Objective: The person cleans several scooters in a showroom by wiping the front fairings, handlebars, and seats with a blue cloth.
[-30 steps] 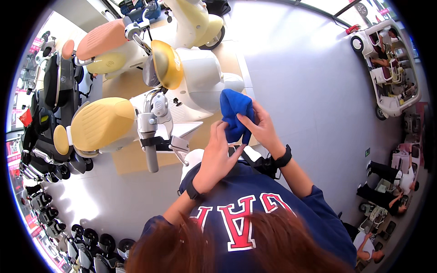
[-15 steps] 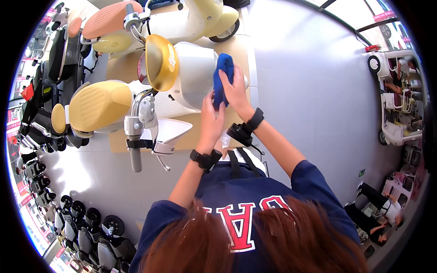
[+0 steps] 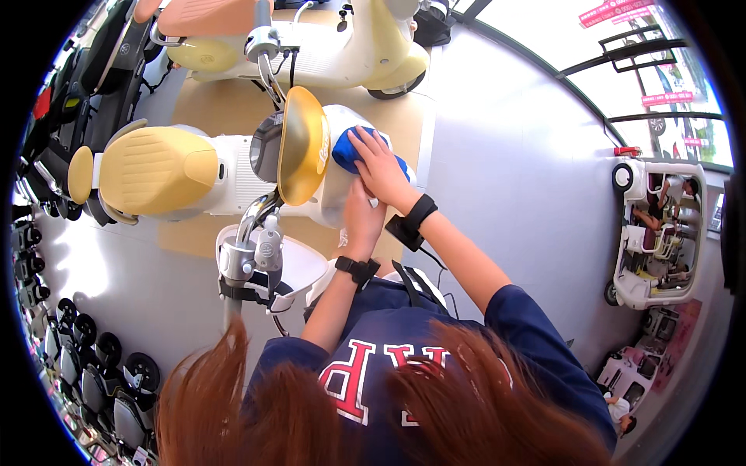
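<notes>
A blue cloth [image 3: 350, 147] with a pale edge lies against the white front panel [image 3: 336, 116] of a cream-white scooter. My right hand [image 3: 383, 171] is spread over it, pressing the cloth onto the panel with the fingers bent along its top. Just below, my left hand [image 3: 364, 221] touches the underside of the right hand near the panel; its fingertips are mostly hidden. Left of the cloth rises a round yellow shell [image 3: 301, 147] with a dark round mirror [image 3: 266, 147] behind it. The scooter's yellow seat [image 3: 159, 171] is farther left.
Chrome handlebar parts [image 3: 252, 248] and a brake lever stand near my left forearm. A second cream scooter [image 3: 334, 58] with a pink seat is parked beyond. Several black and grey vehicles line the left, and a white vehicle [image 3: 660, 233] stands by the windows at right.
The cloth has gone from upright at the panel's outer edge to lying across its front, with my right hand over it. My left hand has moved slightly lower in view. The view has shifted.
</notes>
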`<state>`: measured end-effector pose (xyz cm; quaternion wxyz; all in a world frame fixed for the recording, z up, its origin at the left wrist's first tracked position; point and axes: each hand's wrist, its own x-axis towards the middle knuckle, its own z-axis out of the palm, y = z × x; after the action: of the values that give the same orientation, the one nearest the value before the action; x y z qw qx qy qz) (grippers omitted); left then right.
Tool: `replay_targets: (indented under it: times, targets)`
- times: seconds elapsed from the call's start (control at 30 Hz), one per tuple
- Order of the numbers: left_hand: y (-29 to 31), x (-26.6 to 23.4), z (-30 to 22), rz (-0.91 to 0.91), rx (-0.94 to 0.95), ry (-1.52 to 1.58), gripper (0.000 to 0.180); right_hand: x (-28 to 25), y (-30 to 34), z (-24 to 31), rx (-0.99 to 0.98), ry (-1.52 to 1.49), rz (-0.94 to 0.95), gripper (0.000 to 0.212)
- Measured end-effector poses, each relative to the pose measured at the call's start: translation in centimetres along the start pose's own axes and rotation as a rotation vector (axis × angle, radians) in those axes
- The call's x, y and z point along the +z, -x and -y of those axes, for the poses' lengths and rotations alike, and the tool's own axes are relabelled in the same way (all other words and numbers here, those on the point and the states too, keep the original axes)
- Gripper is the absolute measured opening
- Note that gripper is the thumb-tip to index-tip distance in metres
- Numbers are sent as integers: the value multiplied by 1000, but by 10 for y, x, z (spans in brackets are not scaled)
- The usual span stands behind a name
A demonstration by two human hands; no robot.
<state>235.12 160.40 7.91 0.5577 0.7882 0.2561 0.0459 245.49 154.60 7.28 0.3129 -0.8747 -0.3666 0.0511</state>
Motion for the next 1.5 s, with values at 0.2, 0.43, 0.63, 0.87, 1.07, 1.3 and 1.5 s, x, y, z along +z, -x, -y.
replay_targets:
  times: [0.2,0.43,0.63,0.87,1.07,1.3,1.5]
  targets:
    - [-39,9,-22,-54,-21,130,25,-4,-35,-36,125,-163,54,53]
    - [-44,29,-29,-178,345,-236,35,-20,-23,-72,259,-452,-12,57]
    - [-34,80,-52,-33,426,-297,52,-52,5,-99,914,-1208,3,34]
    - [-21,98,-71,-99,134,141,30,-88,-7,-85,786,-1097,-26,40]
    - [-7,72,-41,-526,44,49,31,-31,-25,-47,84,-323,460,78]
    - [26,40,-14,-571,-176,-36,38,6,7,-13,-277,9,194,81]
    - [-23,42,-24,-465,-127,-66,34,1,-43,-52,43,-69,336,89]
